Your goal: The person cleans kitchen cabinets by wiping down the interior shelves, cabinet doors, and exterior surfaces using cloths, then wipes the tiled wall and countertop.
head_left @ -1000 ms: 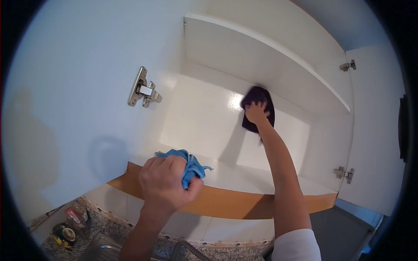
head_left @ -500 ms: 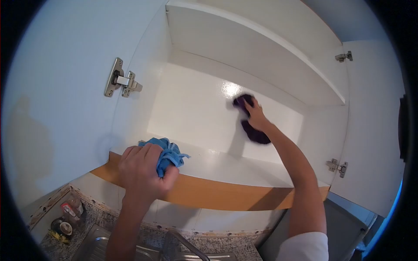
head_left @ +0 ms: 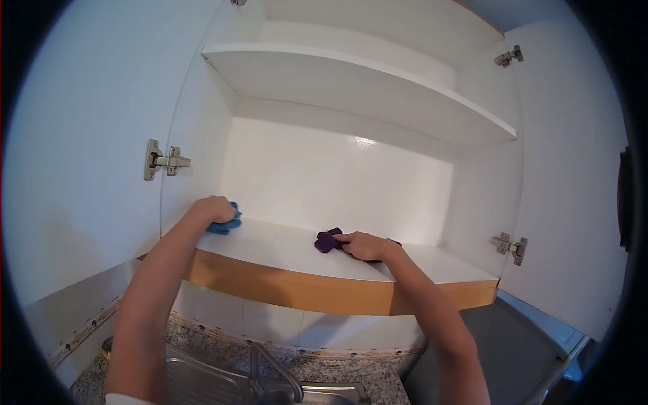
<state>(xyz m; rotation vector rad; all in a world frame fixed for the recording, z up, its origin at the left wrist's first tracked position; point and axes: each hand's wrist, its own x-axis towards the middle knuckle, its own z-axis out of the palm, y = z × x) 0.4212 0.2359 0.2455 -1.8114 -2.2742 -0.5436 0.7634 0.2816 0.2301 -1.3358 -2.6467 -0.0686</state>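
Note:
Inside a white wall cupboard point(head_left: 283, 152) with both doors swung out, my two hands rest at the bottom board point(head_left: 283, 246). My left hand point(head_left: 213, 210) is closed on a crumpled blue cloth point(head_left: 226, 227) at the board's left end, beside the side wall. Toward the middle, my right hand point(head_left: 364, 246) presses a dark purple cloth point(head_left: 328, 241) against the board; part of that cloth shows past the fingers and the rest is under the hand.
A white shelf point(head_left: 364, 74) crosses the cupboard above my hands. The left door point(head_left: 74, 148) and right door point(head_left: 574, 182) hang on metal hinges. Below are a wooden front edge point(head_left: 297, 287), a tap point(head_left: 277, 368), a steel sink point(head_left: 202, 378) and a grey surface point(head_left: 493, 344).
My right hand has come down from the back panel to the bottom board with the purple cloth. My left hand has moved from the front edge into the cupboard's left corner with the blue cloth.

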